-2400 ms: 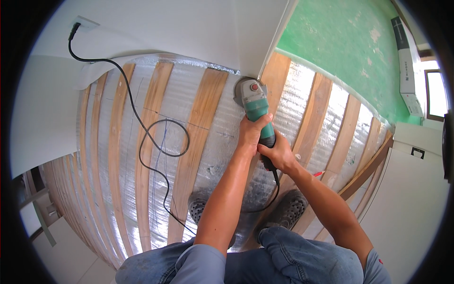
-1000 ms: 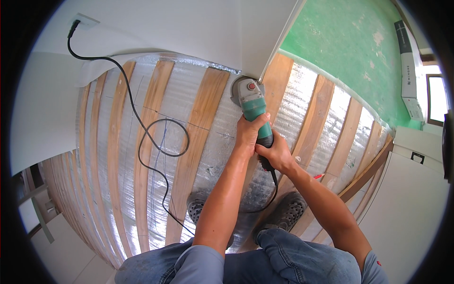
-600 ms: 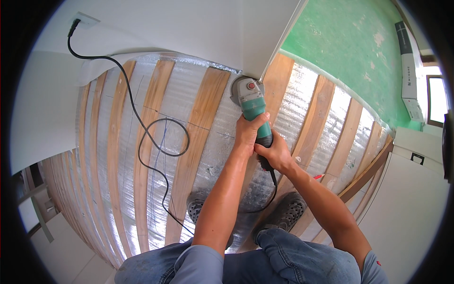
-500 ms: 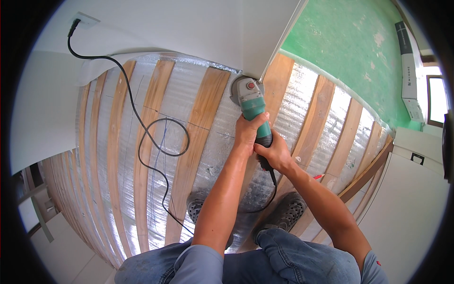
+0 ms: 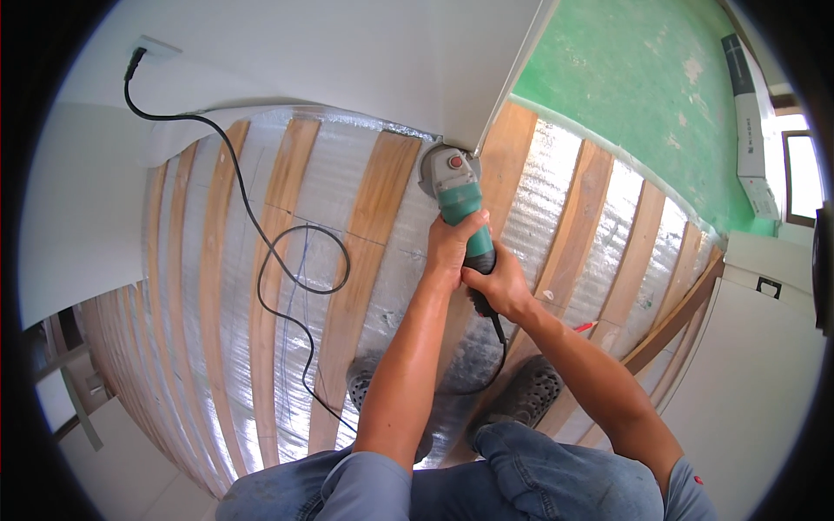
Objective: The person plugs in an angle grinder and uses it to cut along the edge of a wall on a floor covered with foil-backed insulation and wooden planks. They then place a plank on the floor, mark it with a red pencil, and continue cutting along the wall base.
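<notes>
A green and grey angle grinder [image 5: 460,195] lies at an angle with its head at the foot of the white wall corner [image 5: 465,104]; its disc is mostly hidden under the guard. My left hand [image 5: 453,247] is wrapped round the green body. Just below it my right hand [image 5: 499,282] grips the black rear handle, where the cord [image 5: 504,356] comes out. Wooden battens [image 5: 373,217] run over silver foil sheeting [image 5: 400,278] under the tool. Both my feet, in grey perforated shoes [image 5: 526,391], are on this floor behind the grinder.
A looped black cord [image 5: 343,269] crosses the battens from a plug [image 5: 136,61] at the upper left wall. A green surface [image 5: 617,52] adjoins at upper right, with a long white box [image 5: 751,139]. A brown board [image 5: 673,317] edges a white panel [image 5: 747,347]; a red object [image 5: 584,327] lies nearby.
The grinder and my hands have crept slightly left along the wall's foot. Both hands keep the same grip. The view has shifted a little.
</notes>
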A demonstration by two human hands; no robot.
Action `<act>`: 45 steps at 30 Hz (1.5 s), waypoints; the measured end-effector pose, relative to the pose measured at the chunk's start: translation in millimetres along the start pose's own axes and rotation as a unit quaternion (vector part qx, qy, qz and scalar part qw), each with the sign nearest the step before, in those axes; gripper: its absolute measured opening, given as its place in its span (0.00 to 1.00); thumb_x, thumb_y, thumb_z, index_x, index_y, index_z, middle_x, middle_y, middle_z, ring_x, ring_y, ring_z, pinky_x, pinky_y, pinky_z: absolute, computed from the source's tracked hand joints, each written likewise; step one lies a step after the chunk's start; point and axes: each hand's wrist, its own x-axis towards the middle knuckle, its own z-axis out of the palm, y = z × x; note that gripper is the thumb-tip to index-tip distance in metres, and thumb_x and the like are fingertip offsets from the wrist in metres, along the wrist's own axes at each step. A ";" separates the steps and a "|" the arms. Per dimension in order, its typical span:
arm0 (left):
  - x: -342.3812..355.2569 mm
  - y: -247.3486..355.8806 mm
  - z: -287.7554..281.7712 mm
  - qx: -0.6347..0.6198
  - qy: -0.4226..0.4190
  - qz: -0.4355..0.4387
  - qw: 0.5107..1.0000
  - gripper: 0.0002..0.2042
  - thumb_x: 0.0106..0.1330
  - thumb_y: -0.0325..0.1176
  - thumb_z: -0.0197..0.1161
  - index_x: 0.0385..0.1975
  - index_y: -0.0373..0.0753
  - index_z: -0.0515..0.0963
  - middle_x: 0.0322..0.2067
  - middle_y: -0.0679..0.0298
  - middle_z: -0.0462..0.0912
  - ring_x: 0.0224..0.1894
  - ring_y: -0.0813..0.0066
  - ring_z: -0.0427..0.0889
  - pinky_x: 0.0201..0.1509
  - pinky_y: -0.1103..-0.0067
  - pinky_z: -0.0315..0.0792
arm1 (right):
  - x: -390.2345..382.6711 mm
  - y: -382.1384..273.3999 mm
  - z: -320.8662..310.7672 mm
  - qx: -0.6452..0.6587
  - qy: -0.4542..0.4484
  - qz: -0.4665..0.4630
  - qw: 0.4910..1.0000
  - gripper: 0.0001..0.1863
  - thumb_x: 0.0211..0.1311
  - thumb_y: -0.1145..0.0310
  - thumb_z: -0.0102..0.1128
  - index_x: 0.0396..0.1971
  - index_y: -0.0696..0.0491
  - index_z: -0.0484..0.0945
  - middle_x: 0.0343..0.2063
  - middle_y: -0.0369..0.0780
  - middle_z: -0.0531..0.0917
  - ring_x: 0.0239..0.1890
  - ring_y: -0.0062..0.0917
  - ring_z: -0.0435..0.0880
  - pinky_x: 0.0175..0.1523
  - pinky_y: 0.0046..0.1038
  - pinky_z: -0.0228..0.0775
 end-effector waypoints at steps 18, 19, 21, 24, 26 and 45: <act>-3.4 13.2 3.7 0.026 0.018 -0.027 0.999 0.17 0.60 0.35 0.77 0.43 0.34 0.79 0.33 0.60 0.85 0.32 0.70 0.85 0.40 0.72 0.81 | -2.1 -8.6 4.1 0.017 0.022 -0.026 0.999 0.24 0.57 0.66 0.72 0.48 0.64 0.74 0.25 0.41 0.83 0.22 0.25 0.84 0.26 0.31 0.78; -3.1 13.5 2.8 0.027 0.016 -0.023 0.999 0.17 0.60 0.35 0.77 0.43 0.34 0.79 0.32 0.60 0.85 0.32 0.70 0.85 0.40 0.72 0.81 | -1.9 -9.9 4.1 0.010 0.019 -0.014 1.000 0.25 0.57 0.66 0.72 0.49 0.64 0.74 0.25 0.41 0.83 0.23 0.25 0.84 0.27 0.31 0.78; -3.0 13.5 1.4 0.030 0.012 -0.022 0.999 0.17 0.60 0.36 0.77 0.43 0.34 0.79 0.32 0.60 0.85 0.32 0.69 0.85 0.40 0.72 0.81 | -1.7 -10.1 5.7 0.005 0.017 -0.001 1.000 0.25 0.57 0.66 0.72 0.49 0.64 0.74 0.25 0.41 0.83 0.23 0.25 0.84 0.28 0.31 0.78; -2.9 13.9 2.5 0.029 0.012 -0.018 0.999 0.17 0.60 0.36 0.77 0.42 0.35 0.79 0.31 0.60 0.84 0.32 0.69 0.85 0.40 0.71 0.81 | 0.5 -5.0 7.3 0.002 0.029 -0.002 1.000 0.26 0.56 0.66 0.73 0.50 0.65 0.74 0.26 0.42 0.84 0.24 0.25 0.85 0.29 0.32 0.79; -3.9 13.9 3.3 0.028 0.010 -0.017 0.999 0.17 0.60 0.36 0.77 0.42 0.35 0.79 0.31 0.60 0.84 0.32 0.69 0.85 0.40 0.71 0.80 | 1.8 -1.9 7.5 -0.017 0.036 -0.006 0.999 0.28 0.56 0.65 0.73 0.51 0.65 0.74 0.27 0.42 0.84 0.25 0.26 0.85 0.30 0.32 0.79; 0.2 12.5 -0.9 0.048 -0.011 -0.020 0.999 0.16 0.63 0.40 0.75 0.40 0.35 0.80 0.33 0.60 0.85 0.35 0.67 0.85 0.45 0.70 0.80 | 0.0 -6.4 8.6 0.008 0.026 -0.022 0.999 0.24 0.58 0.66 0.72 0.48 0.63 0.73 0.25 0.42 0.83 0.22 0.25 0.84 0.25 0.32 0.78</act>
